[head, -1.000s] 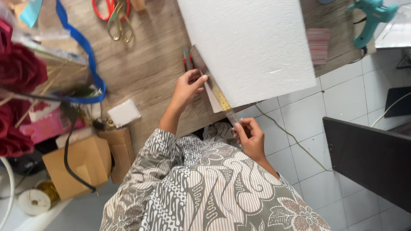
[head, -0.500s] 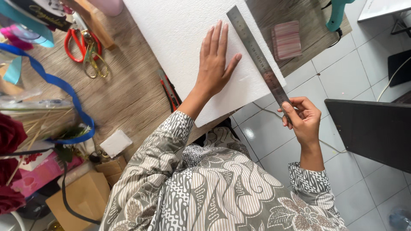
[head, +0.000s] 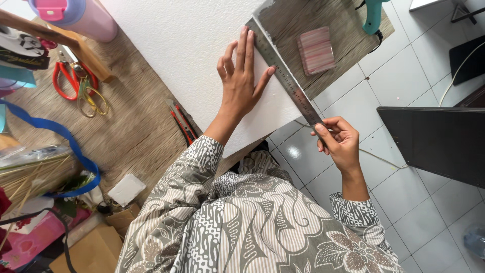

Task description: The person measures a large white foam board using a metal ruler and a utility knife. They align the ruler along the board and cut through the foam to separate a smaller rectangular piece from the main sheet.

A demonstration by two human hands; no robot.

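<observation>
Aligning steel ruler [head: 285,76] along foam board [head: 192,55] edge.
Your right hand [head: 341,144] grips its lower-right end; your left hand [head: 241,83], fingers spread, presses the board; ruler runs diagonally toward upper left.

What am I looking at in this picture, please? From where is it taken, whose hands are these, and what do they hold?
There is no machine here. The picture comes from a camera worn on a person's head, looking down at that person's own arms and patterned shirt.

The left hand lies flat, fingers spread, on a large white foam board that rests on a wooden table and juts over its edge. The right hand grips one end of a metal ruler, which lies along the board's edge.

Also on the table: red cutter knives, scissors, a pink bottle, a small pink striped block and a teal glue gun. Below is a white tiled floor.
</observation>
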